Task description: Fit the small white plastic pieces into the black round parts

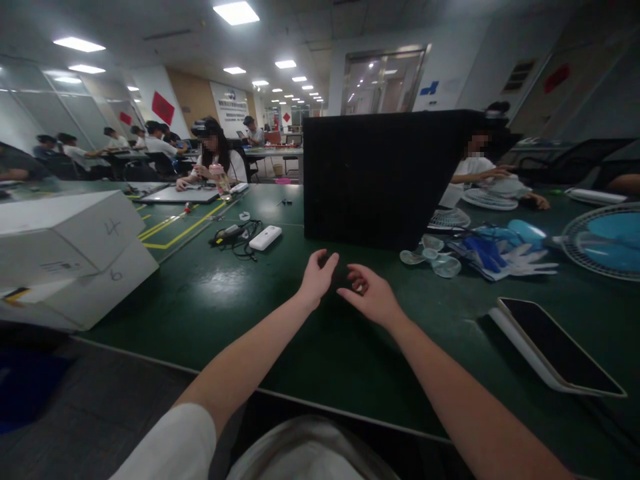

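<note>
My left hand (319,277) hovers over the green table (240,300), fingers apart and nothing visible in them. Facing it, a small gap away, my right hand (371,292) has its thumb stretched out and its fingers loosely curled, with no object showing between them. Just beyond both hands stands a large black box-shaped panel (375,180). To the left of my hands lies a white power bank-like block (266,238) beside a tangle of black cables (239,237). Clear plastic fan blades (434,257) rest to the right of the black panel's base.
White boxes (75,247) are stacked at left. On the right lie blue and white gloves (500,257), a round blue fan (607,240) and a phone-like dark-screened device (560,347) on a white base. Co-workers sit across the table, one person (235,163) beside a pink bottle (219,179).
</note>
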Motion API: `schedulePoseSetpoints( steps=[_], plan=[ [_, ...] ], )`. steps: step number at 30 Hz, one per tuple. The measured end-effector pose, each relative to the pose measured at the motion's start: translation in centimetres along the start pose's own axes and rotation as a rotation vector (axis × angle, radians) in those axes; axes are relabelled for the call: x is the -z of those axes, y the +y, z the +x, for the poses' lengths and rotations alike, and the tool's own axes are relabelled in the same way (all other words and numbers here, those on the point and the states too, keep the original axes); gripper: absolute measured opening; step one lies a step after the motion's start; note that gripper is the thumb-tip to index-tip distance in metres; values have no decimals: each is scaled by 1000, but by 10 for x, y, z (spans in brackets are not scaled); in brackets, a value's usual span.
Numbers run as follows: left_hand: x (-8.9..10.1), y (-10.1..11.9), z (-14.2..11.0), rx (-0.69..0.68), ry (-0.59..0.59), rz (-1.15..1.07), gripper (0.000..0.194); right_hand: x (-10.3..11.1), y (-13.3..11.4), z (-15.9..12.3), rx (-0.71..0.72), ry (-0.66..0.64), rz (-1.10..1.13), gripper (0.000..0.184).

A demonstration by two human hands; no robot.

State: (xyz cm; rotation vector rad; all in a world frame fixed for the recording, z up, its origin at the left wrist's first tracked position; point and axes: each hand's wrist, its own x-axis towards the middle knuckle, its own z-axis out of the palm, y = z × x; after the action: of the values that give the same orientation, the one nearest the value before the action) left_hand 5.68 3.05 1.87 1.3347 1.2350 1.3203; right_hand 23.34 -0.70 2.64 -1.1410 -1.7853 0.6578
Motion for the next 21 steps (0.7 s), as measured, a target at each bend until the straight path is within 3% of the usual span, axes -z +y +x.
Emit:
schedulePoseSetpoints(
  steps=[3, 7, 9, 12, 16, 19, 21],
  plan=[
    [0, -2, -9, 99, -128, -127, 64, -12, -12, -6, 70, -40, -136, 72],
    [20, 2, -30, 133, -447, -249, 61, -7, -9, -4, 132, 0, -181, 55],
    [37, 5, -36, 81, -529, -224, 69, -2, -7, -3, 174, -48, -158, 52],
    [59, 4, -35, -28, -546, -105, 85, -2, -7, -6, 232, -194, -131, 52],
    [73, -3, -26, -148, -624, 58, 69, -11, -6, -9, 228, -275, -222, 59],
    [73, -14, -17, -147, -513, 132, 63, -11, 4, -5, 155, -227, -287, 63],
    [73, -22, -12, -102, -416, 172, 64, -5, 13, 0, 124, -209, -300, 55]
  ],
)
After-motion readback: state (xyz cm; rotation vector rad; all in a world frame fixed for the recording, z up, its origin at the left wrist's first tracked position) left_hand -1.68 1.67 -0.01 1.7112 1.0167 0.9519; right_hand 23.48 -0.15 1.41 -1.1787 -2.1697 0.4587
